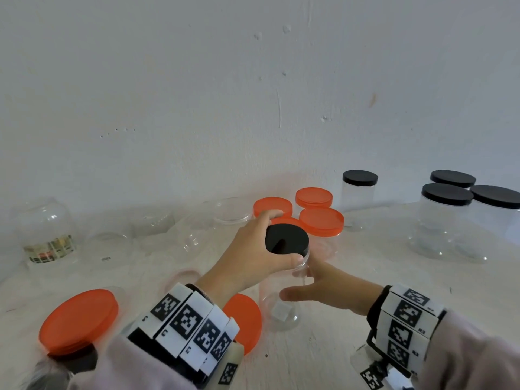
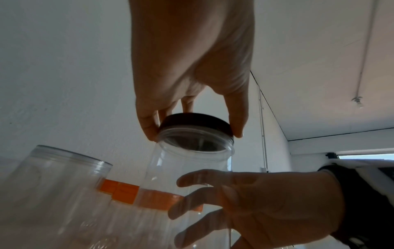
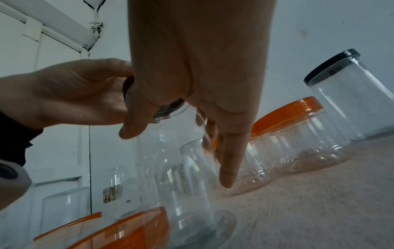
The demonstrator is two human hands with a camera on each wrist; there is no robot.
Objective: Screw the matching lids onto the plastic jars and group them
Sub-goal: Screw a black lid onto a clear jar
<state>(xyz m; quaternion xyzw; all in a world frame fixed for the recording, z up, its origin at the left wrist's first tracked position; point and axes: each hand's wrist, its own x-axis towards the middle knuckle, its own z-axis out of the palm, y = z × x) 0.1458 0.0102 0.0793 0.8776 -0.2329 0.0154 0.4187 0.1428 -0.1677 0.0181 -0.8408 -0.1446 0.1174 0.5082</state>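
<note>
Wrist bands (image 1: 185, 322) with black-and-white markers sit closest to the head camera, and just beyond them the left hand (image 1: 247, 254) grips the black lid (image 1: 287, 239) from above, thumb and fingers curled around its rim. This lid is on the mouth of the clear jar (image 1: 281, 299), which stands upright on the desk (image 1: 351, 291) in the middle front. The right hand (image 1: 329, 288) is beside the jar body with the fingers spread and only lightly bent; in the left wrist view they seem to touch the wall, but through the clear plastic I cannot tell if the grip is firm. I judge the jar to be light and thin, so it will flex and may slip or turn together with the lid; it is better to hold the body low with a wide grip and to take the lid only at its ribbed edge. Whether the thread has already caught is not visible. Four jars with black lids (image 1: 447, 220) stand together at the far right, jars with orange lids (image 1: 320, 220) are behind the hands, open jars (image 1: 45, 229) wait at the left, and loose orange lids (image 1: 78, 319) lie in front. The desk surface is pale and slightly rough, and it meets a plain white wall (image 1: 253, 94) with small marks.
</note>
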